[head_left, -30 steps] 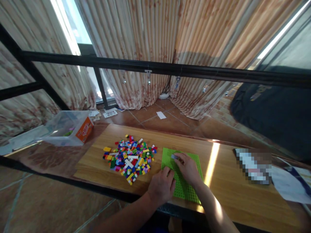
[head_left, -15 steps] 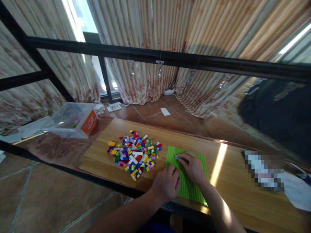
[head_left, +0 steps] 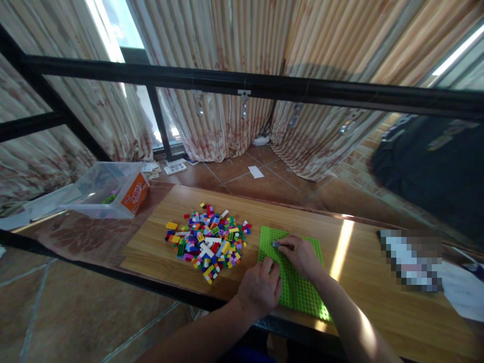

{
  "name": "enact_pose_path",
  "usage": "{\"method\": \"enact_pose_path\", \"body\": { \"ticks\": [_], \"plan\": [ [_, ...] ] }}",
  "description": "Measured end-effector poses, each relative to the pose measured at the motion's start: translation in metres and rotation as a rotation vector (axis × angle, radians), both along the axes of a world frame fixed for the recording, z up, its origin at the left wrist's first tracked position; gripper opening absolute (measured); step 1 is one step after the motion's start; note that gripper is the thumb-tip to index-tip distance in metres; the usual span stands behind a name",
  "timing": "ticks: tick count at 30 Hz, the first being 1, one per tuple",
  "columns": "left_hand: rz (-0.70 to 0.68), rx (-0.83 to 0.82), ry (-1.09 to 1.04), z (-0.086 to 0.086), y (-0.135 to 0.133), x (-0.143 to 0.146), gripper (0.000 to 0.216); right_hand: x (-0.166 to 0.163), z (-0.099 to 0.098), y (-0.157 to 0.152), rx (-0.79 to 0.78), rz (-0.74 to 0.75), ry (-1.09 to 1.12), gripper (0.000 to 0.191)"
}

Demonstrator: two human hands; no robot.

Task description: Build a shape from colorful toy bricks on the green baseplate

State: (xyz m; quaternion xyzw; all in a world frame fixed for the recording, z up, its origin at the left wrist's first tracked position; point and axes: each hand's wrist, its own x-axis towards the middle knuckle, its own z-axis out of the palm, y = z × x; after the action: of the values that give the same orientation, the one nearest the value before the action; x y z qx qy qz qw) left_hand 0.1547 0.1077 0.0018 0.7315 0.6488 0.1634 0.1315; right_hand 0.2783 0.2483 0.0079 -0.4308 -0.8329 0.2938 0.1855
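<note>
A green studded baseplate [head_left: 302,295] lies flat on the wooden table [head_left: 363,282]. My right hand [head_left: 300,257] rests on the plate with its fingers pinched on a small grey brick [head_left: 275,244] near the plate's far left corner. My left hand [head_left: 260,287] sits curled at the plate's near left edge, fingertips pressing on it. Just left of the plate is a heap of several small coloured bricks [head_left: 207,239].
A clear plastic box with an orange label [head_left: 109,189] stands at the table's far left. A black rail [head_left: 264,88] crosses above the table, curtains behind it. A blurred-out item [head_left: 410,259] and white paper [head_left: 463,290] lie at the right.
The camera view shifted slightly. My right hand stays on the plate with the grey brick, and my left hand keeps its place at the plate's edge.
</note>
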Motion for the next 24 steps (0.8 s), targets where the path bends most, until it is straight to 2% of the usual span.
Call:
{"method": "enact_pose_path", "body": {
  "ticks": [17,24],
  "plan": [
    [0.013,0.031,0.008,-0.0039,-0.0012,0.002,0.03,-0.0001,-0.0022,0.0047,-0.118,-0.011,0.002,0.016],
    [0.027,0.018,-0.028,-0.0042,-0.0005,0.0011,0.031,-0.0027,0.0009,0.0023,-0.108,-0.007,0.041,0.014]
  ]
}}
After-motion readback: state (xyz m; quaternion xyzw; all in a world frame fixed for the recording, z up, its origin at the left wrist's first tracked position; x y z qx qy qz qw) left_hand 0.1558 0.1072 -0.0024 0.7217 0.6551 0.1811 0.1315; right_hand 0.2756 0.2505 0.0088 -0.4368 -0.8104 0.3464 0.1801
